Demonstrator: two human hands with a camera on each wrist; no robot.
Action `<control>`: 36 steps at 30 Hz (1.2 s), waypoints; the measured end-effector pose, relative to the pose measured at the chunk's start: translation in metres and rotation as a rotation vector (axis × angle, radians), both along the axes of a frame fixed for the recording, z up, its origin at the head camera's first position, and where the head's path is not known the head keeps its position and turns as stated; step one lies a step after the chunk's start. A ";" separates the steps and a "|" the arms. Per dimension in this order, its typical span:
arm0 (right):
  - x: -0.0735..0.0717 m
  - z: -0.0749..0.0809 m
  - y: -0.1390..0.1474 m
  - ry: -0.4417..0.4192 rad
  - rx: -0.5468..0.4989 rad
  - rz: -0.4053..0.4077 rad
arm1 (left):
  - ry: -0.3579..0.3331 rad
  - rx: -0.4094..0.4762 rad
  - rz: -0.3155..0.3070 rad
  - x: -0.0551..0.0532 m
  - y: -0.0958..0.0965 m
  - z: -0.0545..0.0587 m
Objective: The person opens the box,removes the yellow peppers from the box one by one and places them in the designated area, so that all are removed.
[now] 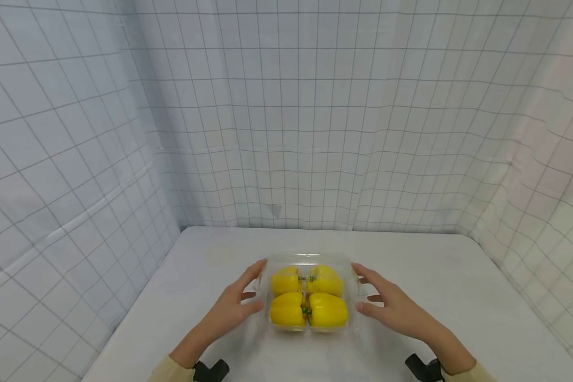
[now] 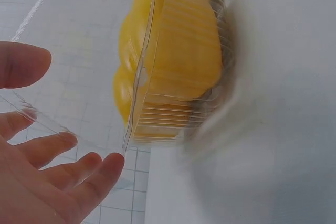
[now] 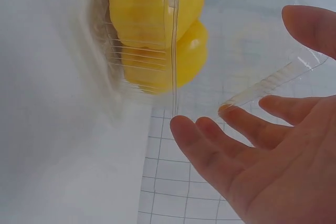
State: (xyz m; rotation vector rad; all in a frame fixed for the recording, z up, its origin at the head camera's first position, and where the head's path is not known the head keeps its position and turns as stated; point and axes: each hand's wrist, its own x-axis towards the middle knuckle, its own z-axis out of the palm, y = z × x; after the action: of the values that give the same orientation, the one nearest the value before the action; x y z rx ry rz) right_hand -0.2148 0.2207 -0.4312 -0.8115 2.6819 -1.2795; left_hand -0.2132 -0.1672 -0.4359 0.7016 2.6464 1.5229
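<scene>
A clear plastic clamshell box [image 1: 353, 324] with several yellow bell peppers [image 1: 328, 310] inside stands on the white table. Its transparent lid [image 1: 310, 255] appears tilted above the tray rather than flat on it. On the left side my left hand [image 1: 234, 302] has its fingers spread, fingertips at the lid's edge and thumb apart. Mirroring it, my right hand [image 1: 396, 307] is at the right side with loosely extended fingers; in the right wrist view a fingertip touches the lid's edge strip [image 3: 273, 82]. Ribbed tray walls [image 2: 157, 116] show below the lid. Exact contact of each thumb is unclear.
The white tabletop [image 1: 434, 276] extends on both sides of the box. White curtains with a dark grid [image 1: 296, 132] enclose the back and sides. Black straps [image 1: 211, 371] sit on both wrists.
</scene>
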 end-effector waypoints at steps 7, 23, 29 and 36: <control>-0.004 0.010 -0.004 -0.009 -0.019 -0.020 | 0.026 0.040 -0.014 -0.009 -0.004 0.004; -0.024 0.009 0.000 0.005 -0.113 -0.064 | -0.036 0.224 -0.014 -0.033 -0.004 0.008; -0.031 0.006 -0.001 0.005 -0.192 -0.042 | -0.087 0.273 -0.005 -0.039 -0.004 0.008; -0.041 0.005 -0.004 0.002 -0.280 -0.034 | -0.101 0.324 -0.009 -0.049 -0.005 0.008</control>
State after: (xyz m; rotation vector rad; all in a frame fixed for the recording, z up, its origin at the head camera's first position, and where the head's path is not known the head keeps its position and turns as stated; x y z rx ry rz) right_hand -0.2559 0.2169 -0.4267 -0.7944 2.5628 -1.6885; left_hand -0.2618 -0.1724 -0.4274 0.6258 2.3461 1.9521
